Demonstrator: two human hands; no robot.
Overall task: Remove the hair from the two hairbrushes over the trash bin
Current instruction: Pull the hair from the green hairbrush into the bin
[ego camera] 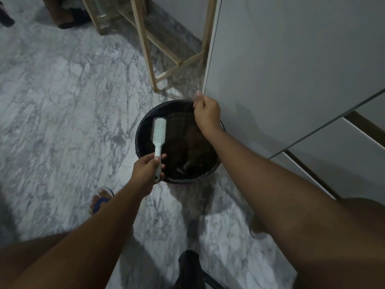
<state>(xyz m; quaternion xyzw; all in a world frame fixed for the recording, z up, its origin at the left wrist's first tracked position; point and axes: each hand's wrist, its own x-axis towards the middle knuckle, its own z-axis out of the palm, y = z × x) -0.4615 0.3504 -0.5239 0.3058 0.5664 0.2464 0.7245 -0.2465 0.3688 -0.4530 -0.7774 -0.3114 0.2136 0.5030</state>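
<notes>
The marble floor (62, 101) carries everything here, with a white cabinet (291, 69) along its right side and a wooden frame (145, 49) standing at the far edge. Hard against the cabinet's lower corner sits the trash bin (143, 130), round, black-lined and open, its inside too dark to read. Over the bin's near-left rim the left hand (145, 172) has its grip wrapped round the handle of a pale hairbrush (159, 130); the brush's long axis runs from that hand away toward the far rim, head outermost, bristles facing left and slightly up, the whole head hanging inside the bin's circle. The right hand (206, 113) is over the far-right rim, its grip curled with thumb and fingertips pressed together; whether it pinches a tuft of hair, the liner or nothing, I cannot tell. The brush head lies to the left of and nearer than that right hand, so the right is likely the one to cross back to the bristles. Only one brush is in view.
</notes>
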